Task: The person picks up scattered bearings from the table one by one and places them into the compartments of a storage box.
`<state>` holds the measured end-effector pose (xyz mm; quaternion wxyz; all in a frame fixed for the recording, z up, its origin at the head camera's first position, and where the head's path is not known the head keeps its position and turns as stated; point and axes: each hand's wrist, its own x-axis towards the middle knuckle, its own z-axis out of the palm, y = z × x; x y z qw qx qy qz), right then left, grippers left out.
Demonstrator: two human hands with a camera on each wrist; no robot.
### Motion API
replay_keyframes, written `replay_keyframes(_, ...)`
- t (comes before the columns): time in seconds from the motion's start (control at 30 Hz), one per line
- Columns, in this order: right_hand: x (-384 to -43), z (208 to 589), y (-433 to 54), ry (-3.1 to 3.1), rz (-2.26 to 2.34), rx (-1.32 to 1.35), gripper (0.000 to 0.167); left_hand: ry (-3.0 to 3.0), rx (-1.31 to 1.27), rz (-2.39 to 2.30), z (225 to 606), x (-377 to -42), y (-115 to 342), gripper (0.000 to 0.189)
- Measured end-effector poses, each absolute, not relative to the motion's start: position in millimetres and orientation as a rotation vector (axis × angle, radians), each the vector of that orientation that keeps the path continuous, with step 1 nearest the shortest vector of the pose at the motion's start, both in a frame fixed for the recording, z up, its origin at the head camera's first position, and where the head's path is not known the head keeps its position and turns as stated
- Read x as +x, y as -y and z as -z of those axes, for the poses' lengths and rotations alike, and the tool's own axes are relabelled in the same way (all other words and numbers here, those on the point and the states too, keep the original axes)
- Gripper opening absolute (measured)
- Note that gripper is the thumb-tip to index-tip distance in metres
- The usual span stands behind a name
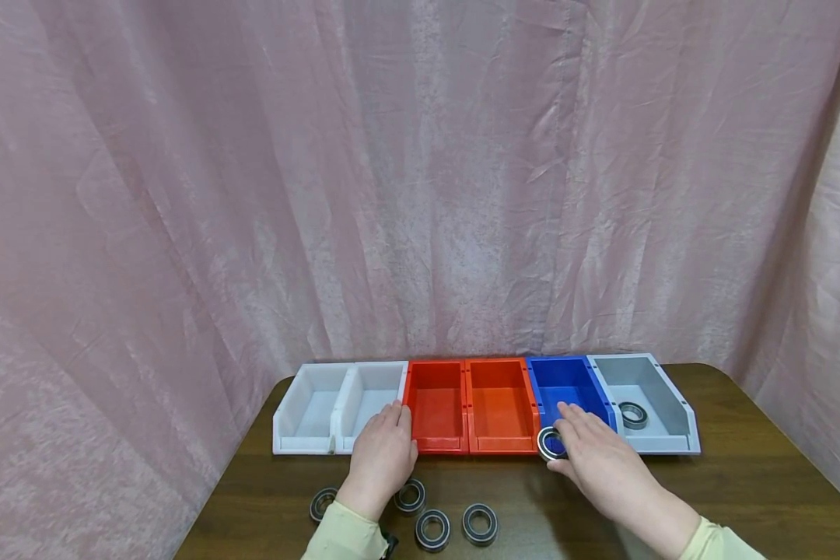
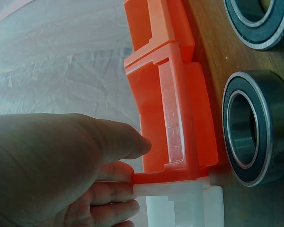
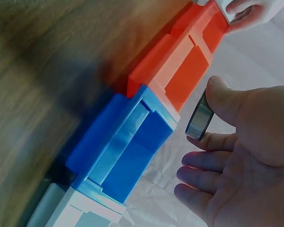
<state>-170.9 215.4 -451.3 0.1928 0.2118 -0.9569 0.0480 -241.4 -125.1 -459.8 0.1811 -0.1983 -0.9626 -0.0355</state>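
Note:
My right hand (image 1: pixel 598 459) pinches a ball bearing (image 1: pixel 551 443) between thumb and forefinger, the other fingers loosely extended. It hovers at the front of the blue bin (image 1: pixel 567 381), and the right wrist view shows the held bearing (image 3: pixel 200 118) edge-on. My left hand (image 1: pixel 383 455) has its fingers laid over the front where a white bin (image 1: pixel 378 381) meets the red bin (image 1: pixel 435 397). Nothing shows between the left thumb and fingers in the left wrist view. Another bearing (image 1: pixel 633 415) lies inside the grey bin (image 1: pixel 661 393) at the right.
Several bearings lie on the wooden table before the bins, one (image 1: pixel 479 524) in the middle and one (image 1: pixel 322 504) beside the left sleeve. An orange bin (image 1: pixel 502 400) and a second white bin (image 1: pixel 311 400) complete the row. A pink curtain (image 1: pixel 420 179) hangs behind.

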Motion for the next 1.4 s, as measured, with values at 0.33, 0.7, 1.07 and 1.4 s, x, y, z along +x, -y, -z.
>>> replay_keyframes(0.33, -178, 449, -224, 2.646, -0.14, 0.563, 0.053, 2.712, -0.564, 0.104, 461, -242, 126, 0.064)
replay_keyframes(0.7, -189, 441, -231, 2.724, -0.164, 0.489, 0.056, 2.719, -0.566, 0.094, 461, -243, 126, 0.064)
replay_keyframes(1.07, -200, 440, -238, 2.696, -0.163, 0.465, 0.055, 2.717, -0.569, 0.085, 461, -242, 127, 0.064)
replay_keyframes(1.4, -214, 441, -242, 2.694, -0.164, 0.427, 0.054, 2.721, -0.568, 0.093, 460, -243, 126, 0.064)
